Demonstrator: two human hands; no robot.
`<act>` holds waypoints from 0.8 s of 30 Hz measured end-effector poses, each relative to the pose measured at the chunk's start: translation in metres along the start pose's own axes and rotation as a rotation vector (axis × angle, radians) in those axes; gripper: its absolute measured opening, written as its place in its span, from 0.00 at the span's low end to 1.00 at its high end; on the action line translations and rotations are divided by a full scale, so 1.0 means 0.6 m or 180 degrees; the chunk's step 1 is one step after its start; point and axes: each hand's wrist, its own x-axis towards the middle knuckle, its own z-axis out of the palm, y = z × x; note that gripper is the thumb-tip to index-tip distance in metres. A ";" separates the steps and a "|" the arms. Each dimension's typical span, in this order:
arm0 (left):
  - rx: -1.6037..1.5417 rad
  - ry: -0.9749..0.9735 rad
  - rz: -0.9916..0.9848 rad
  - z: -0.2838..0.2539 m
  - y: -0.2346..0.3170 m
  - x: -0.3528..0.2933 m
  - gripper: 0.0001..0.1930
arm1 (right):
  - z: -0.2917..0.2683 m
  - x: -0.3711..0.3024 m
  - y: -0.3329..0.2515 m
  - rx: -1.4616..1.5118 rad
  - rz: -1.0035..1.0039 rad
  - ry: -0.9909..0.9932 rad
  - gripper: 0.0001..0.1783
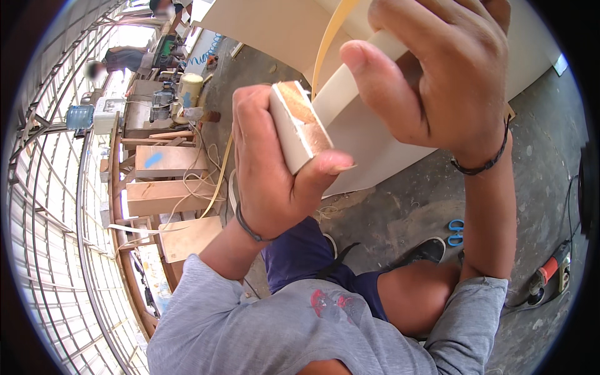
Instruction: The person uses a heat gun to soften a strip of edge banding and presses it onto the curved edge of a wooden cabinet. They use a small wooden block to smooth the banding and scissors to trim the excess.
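Reaching up above the grey floor (400,215), both hands work in the air, and the lower edge of a large white panel (381,159) lies behind them. Between this panel and the lap there is some open floor, and more at the right side; to the left, the wooden boards (164,197) stand well apart from the left hand (259,159).

The left hand is grasping a small white block (289,128), fingers on its left side and thumb at its lower right corner. The block is in the upper middle of the view, tilted; its brown wooden end faces up and to the right, and the long axis of this end goes from upper left to lower right.

The right hand (437,72) is bent around a pale strip (340,94), which slants from beside the block up to the thumb and fingers.

Counted, I see one block, one pale strip, one yellow strip (325,47) curving upward (whether both are one length, I cannot tell), three boards, one pair of blue scissors (455,229), one red power tool (550,269) and two people in the background
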 end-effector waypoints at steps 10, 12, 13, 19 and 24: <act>-0.0474 0.0700 -0.0673 0.059 -0.089 -0.180 0.41 | 0.014 -0.007 0.005 0.0280 -0.0017 0.0516 0.13; -0.0398 0.0641 -0.0608 0.051 -0.079 -0.161 0.41 | 0.014 -0.012 0.006 0.0272 0.0029 0.0496 0.13; -0.0353 0.0612 -0.0578 0.045 -0.074 -0.151 0.41 | 0.015 -0.011 0.006 0.0265 0.0041 0.0502 0.13; 0.0000 0.0422 -0.0394 0.023 -0.042 -0.104 0.39 | 0.020 -0.014 0.003 0.0256 0.0146 0.0512 0.12; 0.0167 0.0119 -0.0134 0.005 0.000 -0.041 0.41 | 0.015 -0.002 0.001 0.0235 0.0212 0.0402 0.11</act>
